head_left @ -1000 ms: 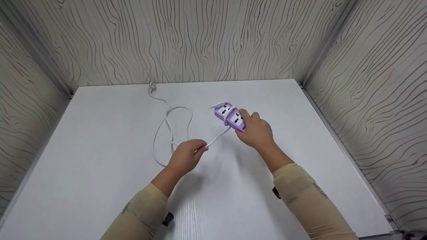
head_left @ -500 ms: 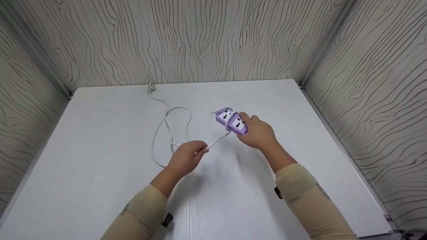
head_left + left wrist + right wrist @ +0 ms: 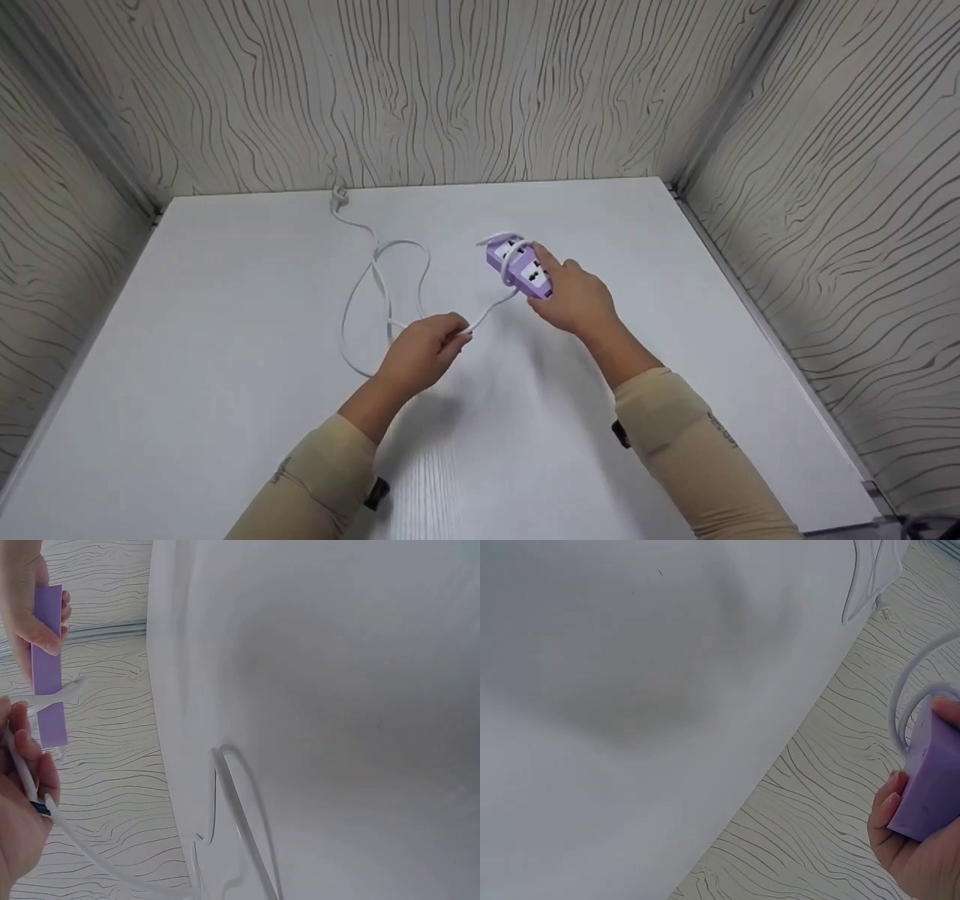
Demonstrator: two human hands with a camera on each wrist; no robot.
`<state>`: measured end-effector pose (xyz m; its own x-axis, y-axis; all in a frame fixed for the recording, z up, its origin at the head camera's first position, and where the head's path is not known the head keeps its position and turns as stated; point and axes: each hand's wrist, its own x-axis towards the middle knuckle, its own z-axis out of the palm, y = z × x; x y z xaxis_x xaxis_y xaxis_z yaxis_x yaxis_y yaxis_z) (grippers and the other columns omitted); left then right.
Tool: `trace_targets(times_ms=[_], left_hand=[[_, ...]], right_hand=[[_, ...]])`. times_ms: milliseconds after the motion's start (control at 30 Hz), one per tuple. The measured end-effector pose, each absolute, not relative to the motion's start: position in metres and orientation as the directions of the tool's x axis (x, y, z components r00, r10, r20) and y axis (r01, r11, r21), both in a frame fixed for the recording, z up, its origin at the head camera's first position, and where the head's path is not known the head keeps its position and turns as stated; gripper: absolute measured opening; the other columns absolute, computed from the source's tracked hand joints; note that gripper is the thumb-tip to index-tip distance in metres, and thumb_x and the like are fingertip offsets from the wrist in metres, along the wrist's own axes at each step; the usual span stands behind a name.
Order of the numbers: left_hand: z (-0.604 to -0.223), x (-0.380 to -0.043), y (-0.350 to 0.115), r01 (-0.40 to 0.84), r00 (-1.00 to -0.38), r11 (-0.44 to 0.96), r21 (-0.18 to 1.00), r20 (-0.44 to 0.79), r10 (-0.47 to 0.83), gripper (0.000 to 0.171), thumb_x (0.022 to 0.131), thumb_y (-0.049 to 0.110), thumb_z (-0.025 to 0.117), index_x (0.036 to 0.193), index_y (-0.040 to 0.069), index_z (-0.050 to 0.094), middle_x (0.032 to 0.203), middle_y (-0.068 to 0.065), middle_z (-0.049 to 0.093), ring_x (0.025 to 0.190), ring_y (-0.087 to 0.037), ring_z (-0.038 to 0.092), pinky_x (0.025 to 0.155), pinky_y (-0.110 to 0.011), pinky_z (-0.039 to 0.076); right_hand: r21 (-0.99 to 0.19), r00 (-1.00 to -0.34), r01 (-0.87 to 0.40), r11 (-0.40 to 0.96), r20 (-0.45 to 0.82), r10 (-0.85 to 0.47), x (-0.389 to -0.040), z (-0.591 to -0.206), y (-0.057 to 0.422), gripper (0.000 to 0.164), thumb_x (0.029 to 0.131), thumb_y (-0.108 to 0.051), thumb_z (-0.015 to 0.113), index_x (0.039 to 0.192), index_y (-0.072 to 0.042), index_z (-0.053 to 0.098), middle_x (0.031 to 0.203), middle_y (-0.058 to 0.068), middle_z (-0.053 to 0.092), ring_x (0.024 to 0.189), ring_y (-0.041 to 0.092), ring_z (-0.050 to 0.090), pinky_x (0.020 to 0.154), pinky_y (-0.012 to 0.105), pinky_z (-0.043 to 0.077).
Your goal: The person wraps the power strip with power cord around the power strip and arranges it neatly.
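- Compared with half a second ago, I see the strip tilted a little more upright in the right hand, and one turn of the cord now lies across its face between the sockets.
- One second ago the strip was at nearly the same place, so the change is small: mostly a turning of the wrist, not a travel.
- I judge that the winding of the cord around the strip goes on, with only the first turns done; most of the cord is loose on the table.
- The right hand holds the strip by its near end, fingers curled around it, a little above the table near the middle.
- The left hand pinches the cord between thumb and fingers, and from there it runs up to the strip.
- The left hand has almost not moved since the earlier pictures.
- The loose loop lies left of the strip, and the plug rests at the far edge near the wall, as before.
- Count: one strip, one cord, one plug, two hands.
- On the strip I can count two sockets; more may be hidden under the right hand.
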<state>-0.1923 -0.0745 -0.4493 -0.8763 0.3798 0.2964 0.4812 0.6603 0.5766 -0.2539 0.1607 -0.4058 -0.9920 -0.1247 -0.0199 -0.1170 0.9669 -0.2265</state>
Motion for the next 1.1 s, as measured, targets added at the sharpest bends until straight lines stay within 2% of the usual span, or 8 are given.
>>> trace_targets(times_ms=[167, 400, 633, 833, 967, 1100], left_hand=[[-0.450, -0.191, -0.075, 0.467, -0.882, 0.644, 0.607, 0.265, 0.390, 0.007, 0.088, 0.020, 0.060, 0.091, 0.014, 0.062, 0.069, 0.009, 0.053, 0.060, -0.007, 0.045, 0.056, -0.023, 0.041], [-0.452, -0.189, -0.077, 0.474, -0.873, 0.659, 0.584, 0.214, 0.438, 0.011, 0.087, 0.023, 0.062, 0.079, 0.018, 0.057, 0.061, 0.010, 0.045, 0.056, -0.006, 0.042, 0.051, -0.023, 0.037], [-0.453, -0.187, -0.080, 0.487, -0.860, 0.659, 0.573, 0.182, 0.477, 0.006, 0.087, 0.024, 0.061, 0.087, 0.018, 0.059, 0.067, 0.011, 0.052, 0.058, -0.007, 0.046, 0.052, -0.023, 0.040], [-0.453, -0.184, -0.085, 0.504, -0.857, 0.700, 0.506, 0.195, 0.477, 0.010, 0.087, 0.027, 0.061, 0.082, 0.018, 0.058, 0.064, 0.011, 0.051, 0.057, -0.006, 0.045, 0.051, -0.023, 0.038], [-0.453, -0.182, -0.090, 0.517, -0.849, 0.685, 0.513, 0.205, 0.488, 0.016, 0.084, 0.031, 0.065, 0.088, 0.017, 0.060, 0.072, 0.010, 0.057, 0.062, -0.006, 0.049, 0.056, -0.023, 0.041], [-0.454, -0.183, -0.093, 0.553, -0.827, 0.651, 0.520, 0.246, 0.506, 0.019, 0.084, 0.024, 0.066, 0.099, 0.014, 0.062, 0.086, 0.005, 0.064, 0.075, -0.007, 0.057, 0.067, -0.026, 0.048]], right_hand=[[-0.244, -0.998, -0.067, 0.967, 0.008, -0.068, -0.255, -0.404, 0.159, 0.075, 0.083, -0.042, 0.059, 0.144, -0.019, 0.023, 0.108, 0.016, 0.051, 0.085, 0.029, 0.054, 0.075, 0.046, 0.047], [-0.239, -0.997, -0.058, 0.969, 0.072, -0.042, -0.257, -0.402, 0.163, 0.075, 0.083, -0.041, 0.060, 0.143, -0.017, 0.023, 0.105, 0.018, 0.050, 0.084, 0.031, 0.056, 0.073, 0.047, 0.047], [-0.220, -0.994, -0.058, 0.974, 0.099, -0.037, -0.258, -0.403, 0.167, 0.075, 0.083, -0.042, 0.061, 0.143, -0.017, 0.024, 0.103, 0.018, 0.050, 0.079, 0.030, 0.056, 0.070, 0.046, 0.048], [-0.241, -0.994, -0.030, 0.970, 0.114, -0.002, -0.261, -0.403, 0.175, 0.074, 0.084, -0.041, 0.060, 0.143, -0.016, 0.023, 0.105, 0.019, 0.049, 0.081, 0.032, 0.056, 0.071, 0.047, 0.047], [-0.268, -0.992, -0.008, 0.963, 0.125, 0.027, -0.264, -0.404, 0.184, 0.074, 0.084, -0.040, 0.059, 0.142, -0.014, 0.023, 0.108, 0.021, 0.049, 0.085, 0.036, 0.057, 0.074, 0.050, 0.046], [-0.285, -0.990, -0.005, 0.958, 0.140, 0.036, -0.266, -0.404, 0.189, 0.074, 0.083, -0.040, 0.060, 0.141, -0.012, 0.024, 0.108, 0.022, 0.049, 0.088, 0.038, 0.057, 0.075, 0.051, 0.046]])
